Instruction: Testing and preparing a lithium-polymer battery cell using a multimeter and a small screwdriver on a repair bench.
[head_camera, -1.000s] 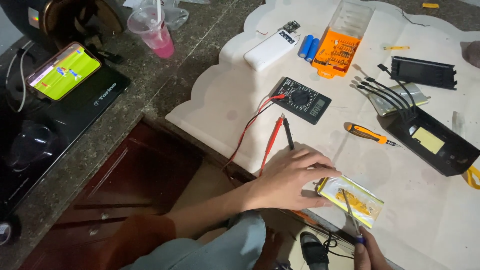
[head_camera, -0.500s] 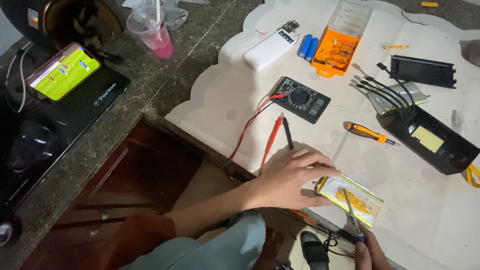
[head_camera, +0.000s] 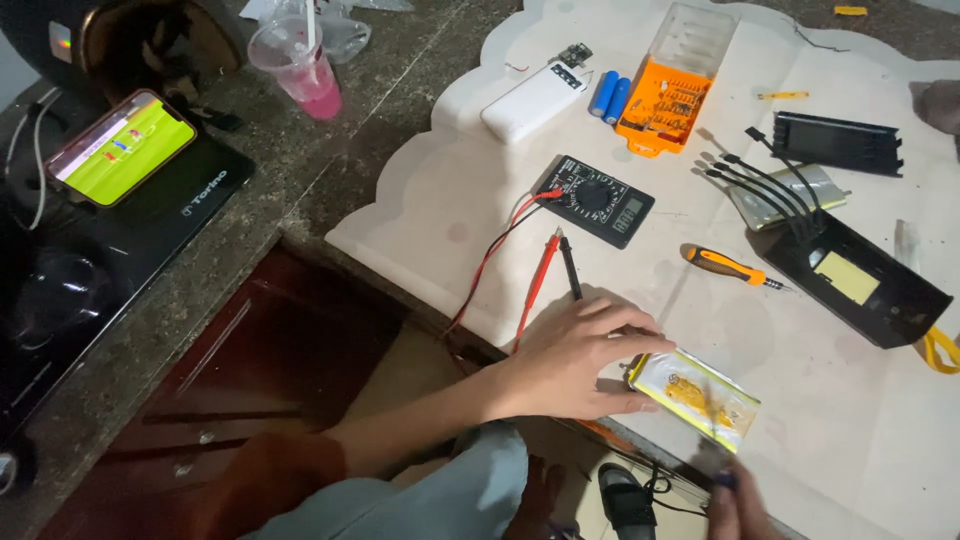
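A flat silvery battery pouch with yellow tape lies near the front edge of the white table cover. My left hand rests on the table and pinches the pouch's left end between thumb and fingers. At the bottom edge, my right hand is blurred and mostly cut off. It grips a thin tool with a blue collar just below the pouch. The tool's tip is too blurred to see.
Red and black probes run from a black multimeter beyond my left hand. An orange-handled screwdriver, black casing, orange bit case, white power bank, blue cells, pink drink and lit phone lie around.
My right hand has dropped toward the bottom edge, pulling the thin tool off the pouch. My left hand and the pouch have stayed in place.
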